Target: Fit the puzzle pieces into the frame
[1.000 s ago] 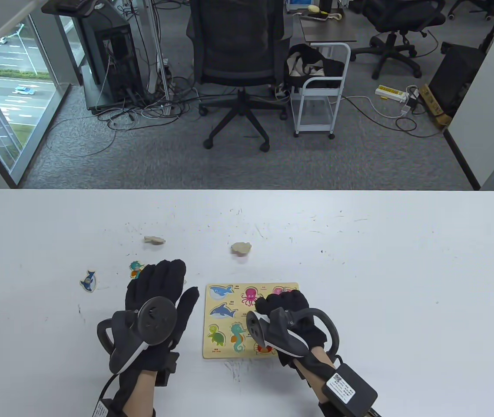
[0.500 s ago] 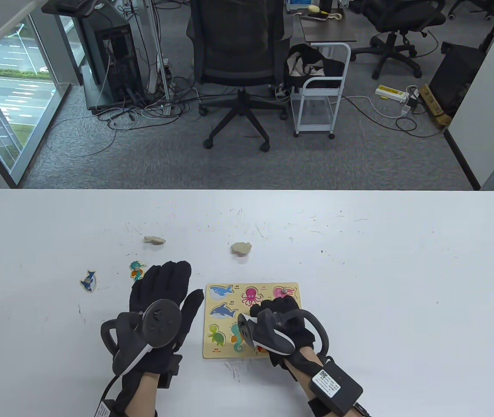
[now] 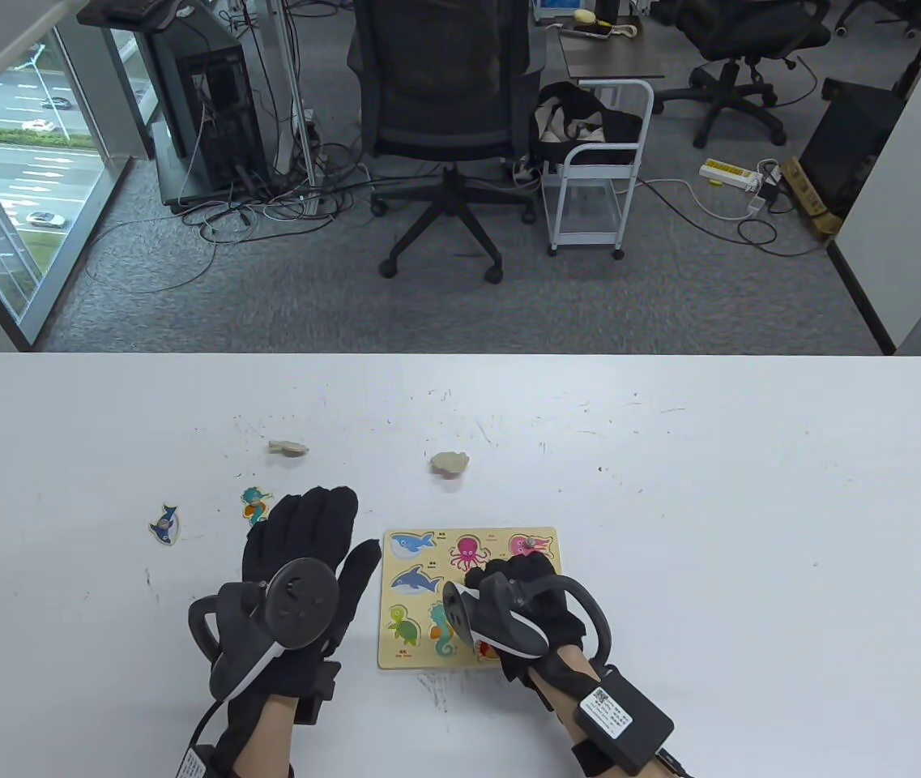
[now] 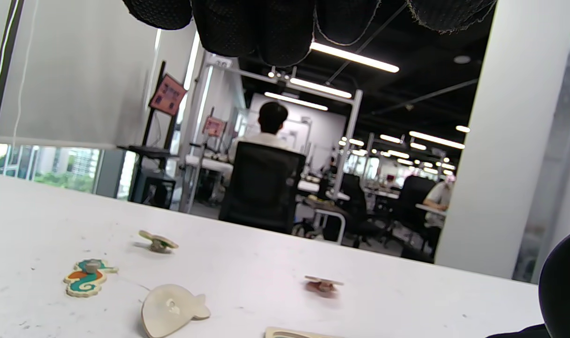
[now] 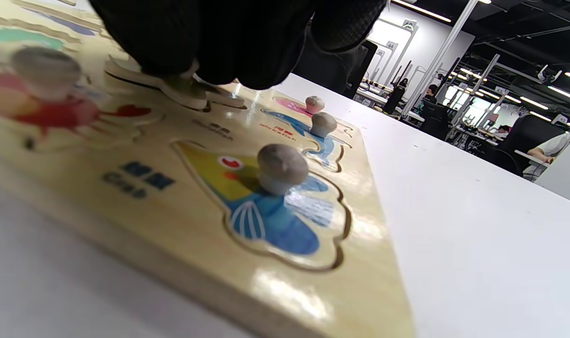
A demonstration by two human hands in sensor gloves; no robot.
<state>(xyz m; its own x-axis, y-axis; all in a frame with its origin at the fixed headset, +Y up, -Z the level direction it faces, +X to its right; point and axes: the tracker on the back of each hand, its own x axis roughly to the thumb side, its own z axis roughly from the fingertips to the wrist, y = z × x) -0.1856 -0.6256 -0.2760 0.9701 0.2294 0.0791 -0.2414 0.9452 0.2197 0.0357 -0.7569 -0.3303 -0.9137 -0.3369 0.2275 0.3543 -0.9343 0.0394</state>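
Note:
The wooden puzzle frame [image 3: 411, 656] lies flat near the table's front, with sea-animal pieces seated in it. My right hand [image 3: 509, 577] is over its middle right. In the right wrist view its fingers [image 5: 228, 42] grip a pale puzzle piece [image 5: 181, 89], which lies tilted on the frame [image 5: 285, 272]. My left hand [image 3: 310, 531] lies open and flat just left of the frame, holding nothing. Loose pieces lie to the left: a blue dolphin [image 3: 164, 523], a seahorse [image 3: 254, 503] and a face-down piece [image 4: 172, 307] near my left fingers [image 4: 266, 28].
Two more face-down pieces lie farther back, one [image 3: 287, 446] at the left and one [image 3: 449, 462] behind the frame. A fish piece [image 5: 275, 206] and a crab piece [image 5: 45, 103] sit seated in the frame. Bare white table extends to the right [image 3: 752, 527].
My right hand has drawn left and toward me over the frame. My left hand has shifted a little to the right. In the last half second almost nothing moved.

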